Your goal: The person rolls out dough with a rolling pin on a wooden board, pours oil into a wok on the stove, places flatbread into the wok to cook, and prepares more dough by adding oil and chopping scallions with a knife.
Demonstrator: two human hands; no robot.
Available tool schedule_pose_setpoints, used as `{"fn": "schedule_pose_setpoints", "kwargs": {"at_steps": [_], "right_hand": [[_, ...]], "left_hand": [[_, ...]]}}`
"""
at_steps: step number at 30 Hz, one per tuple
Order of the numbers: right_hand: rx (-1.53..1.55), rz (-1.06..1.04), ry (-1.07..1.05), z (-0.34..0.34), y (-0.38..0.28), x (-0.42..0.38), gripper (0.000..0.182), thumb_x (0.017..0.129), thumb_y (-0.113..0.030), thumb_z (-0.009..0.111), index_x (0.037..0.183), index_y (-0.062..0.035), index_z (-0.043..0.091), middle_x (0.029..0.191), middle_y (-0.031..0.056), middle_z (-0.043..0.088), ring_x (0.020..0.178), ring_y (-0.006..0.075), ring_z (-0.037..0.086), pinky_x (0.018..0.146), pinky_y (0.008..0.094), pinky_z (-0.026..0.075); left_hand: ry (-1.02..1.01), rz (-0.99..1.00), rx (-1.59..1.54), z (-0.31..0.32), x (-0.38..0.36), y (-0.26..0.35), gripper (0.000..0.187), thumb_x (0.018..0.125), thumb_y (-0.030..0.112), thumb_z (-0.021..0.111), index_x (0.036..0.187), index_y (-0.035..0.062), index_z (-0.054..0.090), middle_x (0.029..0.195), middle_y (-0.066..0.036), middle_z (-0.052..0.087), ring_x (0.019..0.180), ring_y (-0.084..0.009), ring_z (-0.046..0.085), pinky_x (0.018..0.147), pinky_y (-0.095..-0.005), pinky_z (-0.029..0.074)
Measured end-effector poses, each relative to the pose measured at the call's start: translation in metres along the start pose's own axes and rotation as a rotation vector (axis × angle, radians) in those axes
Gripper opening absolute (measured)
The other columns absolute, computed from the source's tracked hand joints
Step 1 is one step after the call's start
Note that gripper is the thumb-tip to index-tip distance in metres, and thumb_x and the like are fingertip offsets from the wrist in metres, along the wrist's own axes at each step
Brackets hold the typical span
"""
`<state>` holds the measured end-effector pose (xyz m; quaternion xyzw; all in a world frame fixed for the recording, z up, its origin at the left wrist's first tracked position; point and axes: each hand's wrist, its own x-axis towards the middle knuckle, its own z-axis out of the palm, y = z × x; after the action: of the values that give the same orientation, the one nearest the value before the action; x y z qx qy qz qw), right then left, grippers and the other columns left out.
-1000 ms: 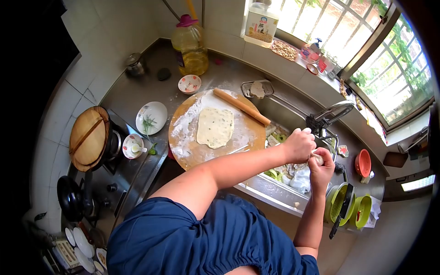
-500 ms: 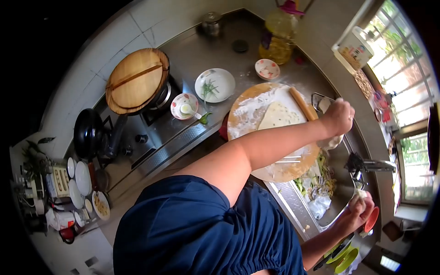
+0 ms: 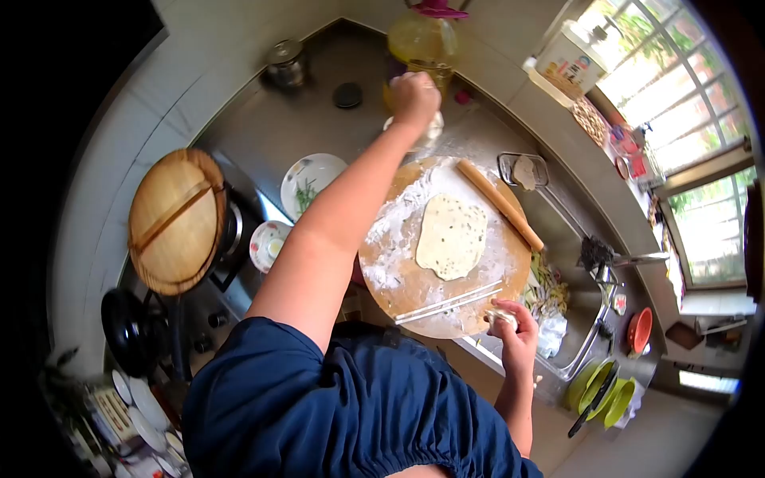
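Note:
My left hand (image 3: pixel 417 99) is closed, reaching over the board to the back of the counter beside the oil jug (image 3: pixel 430 44). A pale, blurred shape, perhaps the small bowl (image 3: pixel 431 131), shows beneath it; whether I grip it cannot be told. At the near right edge of the round wooden board (image 3: pixel 398 295), my right hand (image 3: pixel 511 328) has its fingers closed on a small whitish, crumpled lump (image 3: pixel 500 319). Rolled-out dough with green flecks (image 3: pixel 451 237) lies flat on the floury board. A rolling pin (image 3: pixel 500 205) and white chopsticks (image 3: pixel 449 303) rest there too.
Left of the board are a plate with green sprigs (image 3: pixel 311 179), a floral bowl (image 3: pixel 268 245) and a wooden-lidded wok (image 3: pixel 175 219). Right are the sink (image 3: pixel 570 231), vegetable scraps (image 3: pixel 550 287), a clear plastic bag (image 3: pixel 551 336) and a red bowl (image 3: pixel 639 329).
My left hand has swung from the sink side to the back by the oil jug. My right hand has come from beyond the sink to the board's near edge. The view has turned right.

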<state>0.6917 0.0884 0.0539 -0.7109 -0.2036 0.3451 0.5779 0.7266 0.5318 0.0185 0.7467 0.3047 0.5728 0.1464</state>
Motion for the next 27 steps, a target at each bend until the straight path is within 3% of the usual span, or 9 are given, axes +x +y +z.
{"fn": "schedule_pose_setpoints", "kwargs": {"at_steps": [4,7,13,15,18,21,23,25,27], "right_hand": [[0.139,0.142,-0.008,0.010,0.013,0.003,0.021,0.082,-0.004,0.052,0.101,0.0008,0.060,0.108,0.0119,0.063,0.087,0.0226,0.066,0.068,0.0293,0.053],[0.457,0.264,0.010,0.019,0.019,0.010,0.022,0.082,-0.007,0.054,0.103,-0.0016,0.058,0.101,0.0114,0.063,0.088,0.0246,0.066,0.070,0.0295,0.053],[0.721,0.347,0.069,0.029,0.020,0.027,0.014,0.089,-0.015,0.054,0.099,-0.0047,0.058,0.102,0.0120,0.062,0.102,0.0262,0.061,0.084,0.0345,0.050],[0.869,0.314,0.041,0.028,0.034,0.034,0.018,0.091,-0.020,0.055,0.098,-0.0049,0.058,0.103,0.0125,0.062,0.102,0.0269,0.060,0.088,0.0346,0.048],[0.936,0.164,0.038,0.035,0.035,0.045,0.020,0.095,-0.023,0.051,0.098,-0.0044,0.059,0.102,0.0142,0.063,0.099,0.0248,0.060,0.086,0.0337,0.047],[0.715,-0.085,0.092,0.055,0.025,0.057,0.021,0.099,-0.021,0.047,0.098,-0.0033,0.058,0.110,0.0127,0.062,0.102,0.0225,0.059,0.087,0.0318,0.047],[0.211,-0.252,0.037,0.070,0.021,0.060,0.028,0.100,-0.021,0.045,0.114,0.0002,0.057,0.122,0.0114,0.057,0.112,0.0210,0.054,0.096,0.0329,0.042],[-0.165,-0.575,0.026,0.092,0.026,0.062,0.049,0.097,-0.021,0.044,0.140,0.0016,0.036,0.148,0.0217,0.032,0.139,0.0333,0.028,0.113,0.0400,0.020],[-0.311,-0.581,-0.005,0.104,0.033,0.063,0.067,0.095,-0.032,0.045,0.148,-0.0003,0.019,0.154,0.0225,0.013,0.143,0.0384,0.012,0.114,0.0469,0.010]], "left_hand": [[-0.162,-0.054,0.122,0.025,-0.032,-0.048,0.008,0.069,0.009,0.057,0.074,0.0090,0.063,0.076,-0.015,0.061,0.078,-0.0355,0.056,0.076,-0.0471,0.042],[-0.522,-0.255,0.235,0.032,-0.056,-0.061,0.041,0.073,0.014,0.063,0.113,0.0113,0.051,0.116,-0.022,0.048,0.109,-0.0376,0.042,0.095,-0.0468,0.035],[-0.704,-0.241,0.284,0.016,-0.048,-0.026,0.061,0.076,0.034,0.071,0.127,0.0116,0.047,0.120,-0.019,0.050,0.117,-0.0348,0.041,0.103,-0.0467,0.030],[-0.373,0.052,0.147,0.020,-0.055,-0.025,0.063,0.081,0.031,0.068,0.134,0.0112,0.043,0.126,-0.020,0.047,0.121,-0.0355,0.039,0.106,-0.0443,0.029],[-0.638,-0.354,-0.700,-0.042,-0.081,0.053,0.048,0.098,0.024,0.044,0.140,0.0027,0.038,0.145,-0.016,0.037,0.136,-0.0271,0.032,0.115,-0.0360,0.021],[-0.945,-0.786,-1.131,-0.093,-0.153,0.115,0.055,0.103,0.032,0.029,0.148,0.0024,0.019,0.155,-0.013,0.019,0.143,-0.0218,0.016,0.117,-0.0328,0.011],[-0.988,-1.079,-1.308,-0.118,-0.182,0.146,0.058,0.103,0.033,0.028,0.149,0.0029,0.011,0.156,-0.013,0.013,0.144,-0.0207,0.013,0.117,-0.0320,0.010],[-0.806,-1.192,-1.514,-0.130,-0.206,0.154,0.060,0.103,0.034,0.029,0.149,0.0021,0.009,0.157,-0.012,0.012,0.144,-0.0205,0.013,0.116,-0.0309,0.010],[-0.817,-1.202,-1.549,-0.142,-0.224,0.147,0.059,0.102,0.034,0.030,0.150,0.0051,0.010,0.156,-0.011,0.014,0.144,-0.0207,0.014,0.116,-0.0306,0.011]]}}
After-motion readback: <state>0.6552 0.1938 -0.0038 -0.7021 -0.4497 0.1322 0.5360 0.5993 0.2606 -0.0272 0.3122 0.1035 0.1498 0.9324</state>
